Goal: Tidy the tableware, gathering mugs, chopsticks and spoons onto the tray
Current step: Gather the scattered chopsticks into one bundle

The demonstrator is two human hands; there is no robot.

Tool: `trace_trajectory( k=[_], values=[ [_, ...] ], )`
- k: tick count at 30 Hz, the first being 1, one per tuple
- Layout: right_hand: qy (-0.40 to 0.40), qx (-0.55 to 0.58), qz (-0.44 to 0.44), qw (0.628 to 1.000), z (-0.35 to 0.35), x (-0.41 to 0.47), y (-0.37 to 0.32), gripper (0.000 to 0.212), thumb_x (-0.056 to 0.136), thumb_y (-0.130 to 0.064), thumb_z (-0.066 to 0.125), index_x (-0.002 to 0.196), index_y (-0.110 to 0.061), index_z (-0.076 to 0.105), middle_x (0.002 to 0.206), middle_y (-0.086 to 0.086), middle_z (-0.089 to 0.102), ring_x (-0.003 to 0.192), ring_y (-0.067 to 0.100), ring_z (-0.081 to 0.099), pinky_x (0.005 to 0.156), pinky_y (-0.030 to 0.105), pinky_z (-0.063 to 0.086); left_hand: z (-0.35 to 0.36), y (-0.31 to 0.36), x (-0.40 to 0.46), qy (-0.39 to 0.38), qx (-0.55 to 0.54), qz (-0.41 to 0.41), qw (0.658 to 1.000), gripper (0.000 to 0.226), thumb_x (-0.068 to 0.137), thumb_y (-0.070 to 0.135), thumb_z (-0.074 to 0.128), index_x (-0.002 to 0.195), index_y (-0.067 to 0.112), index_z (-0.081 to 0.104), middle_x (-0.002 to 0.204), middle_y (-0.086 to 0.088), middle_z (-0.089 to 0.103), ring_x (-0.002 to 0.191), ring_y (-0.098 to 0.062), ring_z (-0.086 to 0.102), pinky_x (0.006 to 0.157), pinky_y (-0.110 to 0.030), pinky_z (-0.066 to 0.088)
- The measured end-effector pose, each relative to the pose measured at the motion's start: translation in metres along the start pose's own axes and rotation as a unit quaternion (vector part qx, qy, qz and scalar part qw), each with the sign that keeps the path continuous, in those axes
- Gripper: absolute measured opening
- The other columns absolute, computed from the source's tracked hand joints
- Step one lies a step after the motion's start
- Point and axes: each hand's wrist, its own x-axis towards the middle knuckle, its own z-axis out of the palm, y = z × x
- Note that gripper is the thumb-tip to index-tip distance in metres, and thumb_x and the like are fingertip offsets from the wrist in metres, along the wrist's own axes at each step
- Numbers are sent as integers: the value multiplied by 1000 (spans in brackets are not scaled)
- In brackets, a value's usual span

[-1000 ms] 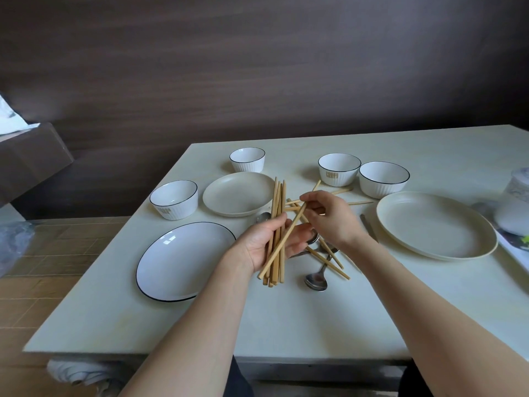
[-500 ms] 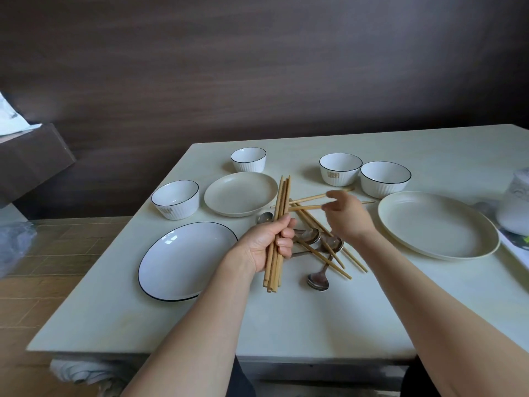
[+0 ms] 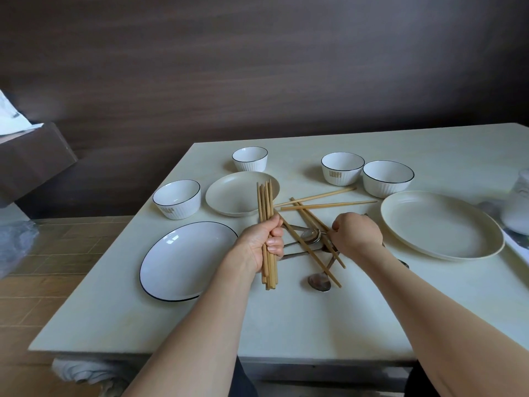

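Note:
My left hand (image 3: 264,240) grips a bundle of several wooden chopsticks (image 3: 266,202), held nearly upright over the table's middle. More loose chopsticks (image 3: 329,205) lie crossed on the table to its right, over a few metal spoons (image 3: 319,282). My right hand (image 3: 356,234) is lowered onto that pile with its fingers curled down at the chopsticks; whether it holds one is hidden by the knuckles. A white tray edge (image 3: 518,247) shows at the far right.
Four small white bowls (image 3: 177,198) (image 3: 250,159) (image 3: 342,168) (image 3: 388,178) stand toward the back. A round cream plate (image 3: 229,202), a black-rimmed white oval plate (image 3: 183,260) and a large cream oval plate (image 3: 440,227) surround the pile. A pale lidded jar (image 3: 519,207) sits far right.
My right hand has dropped from the far chopsticks down and toward me onto the crossed pile. The left hand has closed round its bundle and holds it steadier and more upright.

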Motion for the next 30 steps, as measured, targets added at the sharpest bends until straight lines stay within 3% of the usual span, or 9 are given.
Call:
trace_trajectory(
  k=[2,6,10,12,15,19,26,30],
  values=[
    [-4,-8,5,1000,0,0,-2,15,80,-10,50,80,-18,63,86,4,66,85,25,51,65,26,38,1,0,0,-4,0,-5,1000,26,97,27,52,74,13,51,44,5,42,26,-3,30,28,-10,24],
    [-4,-22,15,1000,-1,-1,-5,21,79,-7,50,92,-18,62,96,3,66,97,26,56,69,25,40,4,-2,0,-14,-2,-9,1000,26,97,26,51,74,13,51,44,5,43,26,-3,31,28,-11,25],
    [36,-58,13,998,-7,-3,-8,21,81,-1,48,95,-13,58,88,6,61,85,27,56,66,26,38,4,-2,1,-9,0,-4,1000,26,97,25,51,74,13,51,44,6,43,26,-3,31,29,-10,24],
    [60,-77,-3,995,-12,-5,-12,25,82,1,47,102,-11,55,98,7,66,94,28,60,67,27,37,4,-2,1,-5,-1,-2,1000,25,97,25,50,75,14,51,44,6,43,26,-3,30,29,-10,24],
    [91,-126,-43,987,-16,-8,-14,34,83,-1,44,113,-14,55,109,5,65,106,26,58,76,28,36,4,-2,1,-1,0,1,1000,25,98,25,50,76,14,50,44,6,43,26,-3,30,30,-9,24],
    [131,-169,-60,975,-24,-10,-17,31,84,-8,44,109,-19,58,106,1,63,105,23,55,91,32,32,3,-2,-1,1,3,9,1000,24,97,24,50,76,14,51,46,6,43,27,-3,31,30,-10,25],
    [181,-76,-50,979,-36,-9,-11,29,81,-3,45,105,-14,56,99,6,64,96,28,58,86,35,32,2,0,-3,19,-21,17,999,24,97,24,50,75,14,50,47,5,44,27,-5,31,30,-10,26],
    [260,43,-144,954,-32,-5,-14,23,86,2,47,100,-12,59,82,4,64,84,31,56,85,35,30,5,1,-7,7,-34,17,999,26,98,23,48,74,14,49,47,3,49,28,-5,36,32,-10,31]
  ],
)
